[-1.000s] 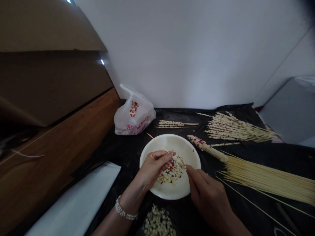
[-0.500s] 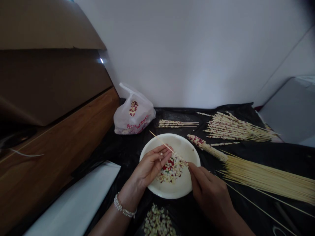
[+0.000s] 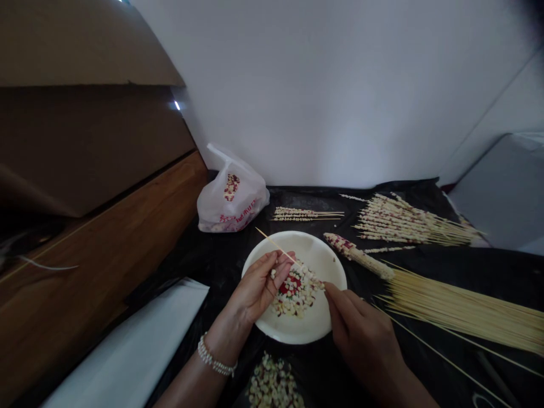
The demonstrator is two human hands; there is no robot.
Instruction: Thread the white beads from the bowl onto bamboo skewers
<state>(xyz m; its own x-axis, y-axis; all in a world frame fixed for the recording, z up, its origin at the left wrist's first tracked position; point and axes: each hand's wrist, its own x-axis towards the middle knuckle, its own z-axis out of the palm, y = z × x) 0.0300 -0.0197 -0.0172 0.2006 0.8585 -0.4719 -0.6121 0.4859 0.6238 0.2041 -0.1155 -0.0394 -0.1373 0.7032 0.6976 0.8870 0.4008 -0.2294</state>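
A white bowl (image 3: 293,335) with corn kernels (image 3: 293,303) in its bottom stands under both hands. Between the fingers of my right hand (image 3: 361,326) is a wooden skewer (image 3: 274,243), its lower part threaded with pale and dark red kernels. The skewer slants over the bowl, bare tip up and to the left. My left hand (image 3: 259,286) is palm up at the bowl's left side, fingers curled around a few loose corn kernels (image 3: 273,273). Its fingertips are close to the bare part of the skewer; whether they touch it I cannot tell.
A plastic bag (image 3: 232,204) sits behind the bowl. Filled skewers lie in a small bundle (image 3: 297,213) and a larger pile (image 3: 399,218). To the right are a part-stripped corncob (image 3: 361,258) and bare skewers (image 3: 463,306). More kernels (image 3: 276,382) lie in front.
My left fingers and thumb have shifted slightly, and the kernel in them sits a little lower and further left. The right hand keeps its hold on the skewer, nearly still.
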